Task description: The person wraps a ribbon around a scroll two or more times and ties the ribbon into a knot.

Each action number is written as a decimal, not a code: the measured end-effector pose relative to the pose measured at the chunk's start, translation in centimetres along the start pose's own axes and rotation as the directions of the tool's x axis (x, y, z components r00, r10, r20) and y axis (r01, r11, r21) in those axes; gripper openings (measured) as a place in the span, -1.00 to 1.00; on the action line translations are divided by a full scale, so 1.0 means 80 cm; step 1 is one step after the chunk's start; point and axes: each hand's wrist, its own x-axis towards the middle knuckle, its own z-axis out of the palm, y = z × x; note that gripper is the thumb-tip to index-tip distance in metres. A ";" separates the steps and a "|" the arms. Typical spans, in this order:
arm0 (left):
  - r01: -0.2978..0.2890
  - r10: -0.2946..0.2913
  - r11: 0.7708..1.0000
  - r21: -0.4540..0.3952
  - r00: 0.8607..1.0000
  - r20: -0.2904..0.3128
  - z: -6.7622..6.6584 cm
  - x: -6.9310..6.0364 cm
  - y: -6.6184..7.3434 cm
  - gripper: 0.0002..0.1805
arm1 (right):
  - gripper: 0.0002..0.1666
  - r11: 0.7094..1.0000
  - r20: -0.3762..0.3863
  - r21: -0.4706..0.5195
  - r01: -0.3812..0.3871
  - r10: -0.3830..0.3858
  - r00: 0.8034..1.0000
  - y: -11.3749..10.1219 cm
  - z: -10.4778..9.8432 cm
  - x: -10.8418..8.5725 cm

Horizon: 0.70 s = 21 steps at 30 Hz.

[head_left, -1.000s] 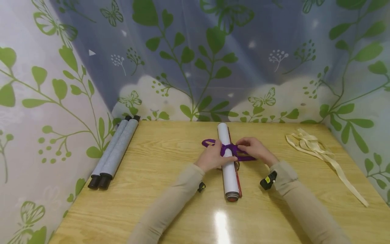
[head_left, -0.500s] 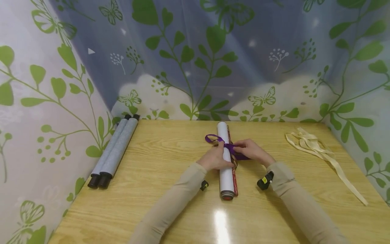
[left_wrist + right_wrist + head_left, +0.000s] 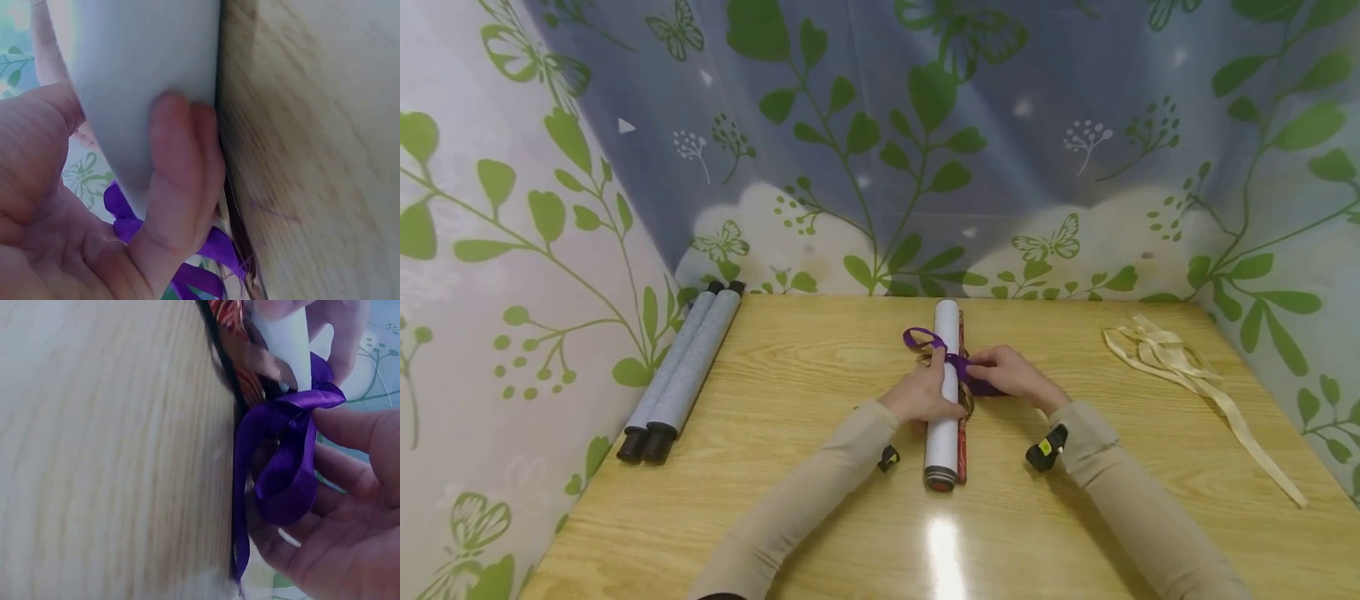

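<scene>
A white rolled scroll [image 3: 948, 325] lies lengthwise on the table, with a red patterned strip [image 3: 962, 454] along its right side. Around its middle runs a purple ribbon [image 3: 958, 363], looped on the left and trailing on the right. My left hand [image 3: 919, 393] grips the scroll, its thumb on top; in the left wrist view its fingers [image 3: 178, 175] curl against the white roll. On the other side my right hand [image 3: 1011, 372] pinches the purple ribbon; the right wrist view shows a ribbon loop [image 3: 287, 494] within its fingers.
Two grey rolls [image 3: 696, 367] with black ends lie side by side at the table's left edge. A loose cream ribbon [image 3: 1180, 367] is heaped at the right, one tail reaching forward. A patterned curtain [image 3: 880, 167] stands behind the wooden table [image 3: 820, 350].
The scroll's near end has swung left, and both hands have shifted slightly left with it. The purple ribbon's right side has drawn in toward the scroll.
</scene>
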 end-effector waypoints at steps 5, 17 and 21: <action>0.006 -0.006 1.000 -0.014 1.000 0.007 -0.004 -0.001 -0.007 0.26 | -0.56 1.000 0.006 0.009 0.016 -0.016 1.000 0.001 0.004 0.003; -0.022 0.020 0.999 -0.045 0.998 -0.054 -0.031 -0.012 -0.045 0.22 | -0.58 0.996 0.072 0.090 0.020 -0.026 0.997 -0.002 0.005 0.000; -0.017 0.011 0.997 -0.078 0.997 -0.075 -0.049 -0.020 -0.065 0.23 | -0.59 0.992 0.045 0.117 0.042 -0.048 0.998 0.002 0.003 -0.001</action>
